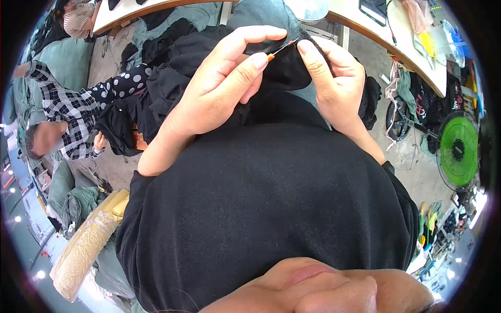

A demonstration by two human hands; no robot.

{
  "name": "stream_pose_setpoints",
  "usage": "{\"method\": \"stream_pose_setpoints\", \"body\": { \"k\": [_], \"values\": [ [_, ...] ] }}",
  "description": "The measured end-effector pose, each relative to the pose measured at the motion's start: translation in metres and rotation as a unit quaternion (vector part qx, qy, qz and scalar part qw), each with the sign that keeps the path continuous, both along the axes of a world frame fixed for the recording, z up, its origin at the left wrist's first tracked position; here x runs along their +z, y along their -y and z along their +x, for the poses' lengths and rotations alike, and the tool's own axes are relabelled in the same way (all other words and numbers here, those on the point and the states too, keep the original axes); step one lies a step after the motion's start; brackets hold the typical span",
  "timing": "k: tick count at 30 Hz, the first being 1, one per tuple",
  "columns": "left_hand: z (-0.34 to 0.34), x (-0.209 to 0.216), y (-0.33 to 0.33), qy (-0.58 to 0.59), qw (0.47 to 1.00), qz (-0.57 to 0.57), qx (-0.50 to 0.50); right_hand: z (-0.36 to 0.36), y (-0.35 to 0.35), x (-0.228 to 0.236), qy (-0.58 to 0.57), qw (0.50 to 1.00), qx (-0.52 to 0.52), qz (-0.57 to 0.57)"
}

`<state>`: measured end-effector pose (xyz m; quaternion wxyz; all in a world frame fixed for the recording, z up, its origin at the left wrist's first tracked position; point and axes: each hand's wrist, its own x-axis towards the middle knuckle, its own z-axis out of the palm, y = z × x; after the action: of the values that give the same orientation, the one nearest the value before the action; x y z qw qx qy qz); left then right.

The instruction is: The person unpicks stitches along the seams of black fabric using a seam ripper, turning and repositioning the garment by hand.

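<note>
Between thumb and fingers, my left hand pinches a small seam ripper by its orange handle. Its thin metal shaft points right and away, toward the edge of a black cloth. My right hand grips that cloth's edge between thumb and forefinger, close to the tip of the tool. Whether the tip is in the cloth or only touching it, I cannot tell. The dark cloth hangs in front of my chest, and a grey-blue denim-like fabric shows beyond it.
A worktable with a phone on it is at the far right. Piled black garments lie to the left, near a person in a checked top. A green fan stands right; a plastic-wrapped roll lies lower left.
</note>
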<state>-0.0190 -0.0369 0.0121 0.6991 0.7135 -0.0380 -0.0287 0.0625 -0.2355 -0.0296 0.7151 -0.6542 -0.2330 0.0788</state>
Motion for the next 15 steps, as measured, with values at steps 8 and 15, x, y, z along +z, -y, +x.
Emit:
{"method": "stream_pose_setpoints", "body": {
  "k": [8, 15],
  "values": [
    [-0.0001, -0.0031, 0.0010, 0.001, 1.000, 0.002, 0.001, -0.0011, -0.0009, -0.0004, -0.021, 1.000, 0.001, 0.012],
    [-0.0082, -0.0014, -0.0062, 0.004, 1.000, -0.002, 0.003, -0.0080, -0.0081, 0.0006, 0.004, 1.000, 0.000, 0.003]
  ]
}}
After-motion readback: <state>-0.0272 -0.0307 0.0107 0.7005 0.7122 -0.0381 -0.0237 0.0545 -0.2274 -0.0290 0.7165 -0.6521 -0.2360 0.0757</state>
